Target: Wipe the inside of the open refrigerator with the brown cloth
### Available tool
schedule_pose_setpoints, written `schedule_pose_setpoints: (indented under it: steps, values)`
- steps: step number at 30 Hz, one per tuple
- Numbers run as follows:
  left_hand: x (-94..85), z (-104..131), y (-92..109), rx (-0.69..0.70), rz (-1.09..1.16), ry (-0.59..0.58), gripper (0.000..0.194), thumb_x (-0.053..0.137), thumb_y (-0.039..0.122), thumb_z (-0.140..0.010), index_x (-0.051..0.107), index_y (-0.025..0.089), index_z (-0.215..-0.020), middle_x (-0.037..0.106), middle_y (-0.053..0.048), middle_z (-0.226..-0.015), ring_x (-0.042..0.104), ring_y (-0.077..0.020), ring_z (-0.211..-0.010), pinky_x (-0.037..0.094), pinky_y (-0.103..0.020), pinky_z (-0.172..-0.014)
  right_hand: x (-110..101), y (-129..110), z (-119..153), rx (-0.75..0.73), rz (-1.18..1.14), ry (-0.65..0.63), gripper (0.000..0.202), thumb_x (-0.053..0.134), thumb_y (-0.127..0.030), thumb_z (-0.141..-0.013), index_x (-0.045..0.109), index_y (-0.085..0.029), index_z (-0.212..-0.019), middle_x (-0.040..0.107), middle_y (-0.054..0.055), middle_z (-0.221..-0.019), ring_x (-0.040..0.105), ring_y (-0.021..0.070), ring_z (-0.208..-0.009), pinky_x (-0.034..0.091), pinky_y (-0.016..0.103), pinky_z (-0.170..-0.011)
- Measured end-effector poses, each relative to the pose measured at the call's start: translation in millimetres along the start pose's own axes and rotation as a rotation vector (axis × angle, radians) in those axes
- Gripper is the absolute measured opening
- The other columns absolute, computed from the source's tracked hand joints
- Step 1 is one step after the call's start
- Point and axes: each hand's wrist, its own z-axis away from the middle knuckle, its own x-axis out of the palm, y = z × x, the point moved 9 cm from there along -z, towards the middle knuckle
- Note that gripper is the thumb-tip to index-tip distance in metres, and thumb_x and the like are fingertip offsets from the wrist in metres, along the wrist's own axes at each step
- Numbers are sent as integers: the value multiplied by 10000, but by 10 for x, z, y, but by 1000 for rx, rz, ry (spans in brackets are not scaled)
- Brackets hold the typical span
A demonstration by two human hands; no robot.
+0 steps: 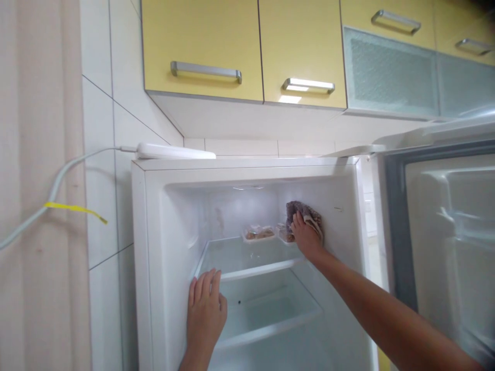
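My right hand (306, 236) reaches deep into the open fridge (251, 174), pressing a dark patterned cloth (305, 212) to the right inner wall near the back. Just left of that hand, on the upper glass shelf (247, 257), are two small packs of wrapped food: one pack (260, 233) in full view and another pack (285, 233) partly behind the hand. My left hand (207, 309) holds nothing. Its fingers are extended at the left front corner of the upper shelf, near the left wall; whether they touch it is hard to tell.
A lower glass shelf (270, 309) lies beneath. The fridge door (452, 232) stands swung out at the right. Yellow cabinets (204, 41) with metal handles hang above. On the fridge top rests a white flat device (174, 151) with a cable (62, 180) running left.
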Motion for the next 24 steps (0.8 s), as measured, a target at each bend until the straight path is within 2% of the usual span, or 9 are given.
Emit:
schedule_pose_setpoints:
  steps: [4,7,10,13,16,19,24]
  values:
    - [31,24,3,0,-19,13,434,516,72,-853,594,128,-1276,667,-138,-1279,586,-289,-1212,352,-525,-1169,107,-65,-212,-69,-6,3,509,365,-73,-896,673,-84,-1301,536,216,-1494,426,314,-1449,470,429,-1074]
    - [62,48,-8,-4,-30,35,442,520,83,-849,594,143,-1281,669,-131,-1277,588,-286,-1207,345,-524,-1175,158,-104,-378,-128,-11,-5,437,420,-117,-897,727,-95,-1207,597,213,-1431,483,305,-1395,439,430,-1093]
    - [89,65,-27,-7,-28,49,450,523,97,-843,596,163,-1282,670,-118,-1278,589,-281,-1208,337,-524,-1183,163,-131,-498,-164,-20,-14,378,464,-156,-899,760,-105,-1129,649,203,-1364,516,300,-1352,388,440,-1131]
    - [97,69,-31,3,-27,47,461,531,98,-837,594,152,-1290,663,-126,-1286,583,-286,-1217,335,-527,-1185,104,-135,-519,-160,-31,-22,364,472,-156,-900,763,-107,-1115,671,198,-1326,539,290,-1321,396,431,-1116]
    - [80,69,-27,9,-32,49,457,532,92,-839,596,139,-1289,663,-134,-1282,583,-287,-1216,335,-530,-1185,-31,-100,-417,-120,-38,-13,376,450,-125,-902,759,-113,-1116,673,199,-1317,547,281,-1313,436,409,-1072]
    - [73,67,-32,-3,-32,32,455,530,95,-844,599,148,-1291,665,-126,-1286,586,-276,-1218,330,-518,-1195,-202,-7,-207,-43,-41,16,406,408,-106,-920,741,-105,-1153,625,208,-1390,507,289,-1370,458,397,-1056]
    - [44,54,-42,-22,-3,17,466,534,97,-838,599,160,-1295,668,-119,-1295,584,-267,-1236,324,-505,-1204,-454,205,253,91,-40,96,428,385,-117,-943,696,-93,-1237,550,192,-1489,460,312,-1421,364,438,-1176]
